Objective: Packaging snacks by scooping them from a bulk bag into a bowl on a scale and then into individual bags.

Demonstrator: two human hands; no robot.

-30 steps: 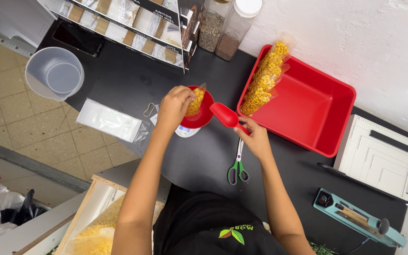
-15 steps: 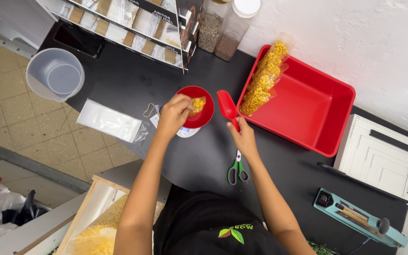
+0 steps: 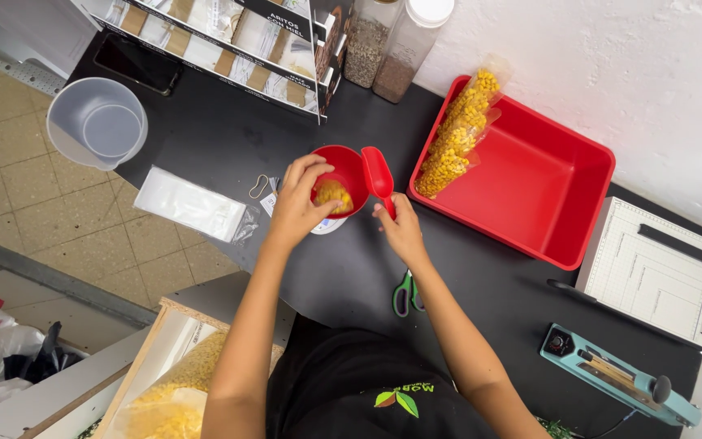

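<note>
Right hand (image 3: pixel 400 229) apparently gripping red scoop (image 3: pixel 379 172)

Red tray (image 3: pixel 578 162) w/ corn bag (image 3: pixel 457 134); scissors (image 3: pixel 406 293); clear tub (image 3: pixel 97 123); paper cutter (image 3: pixel 660 272).

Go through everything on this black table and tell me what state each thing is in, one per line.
left hand: gripping the red bowl's rim
right hand: holding the red scoop by its handle
red bowl: holds some yellow kernels
red scoop: tilted at the bowl
bag of yellow kernels: open, leaning in the tray
red tray: otherwise bare
scissors: closed, lying flat
clear jug: upright, empty
</note>
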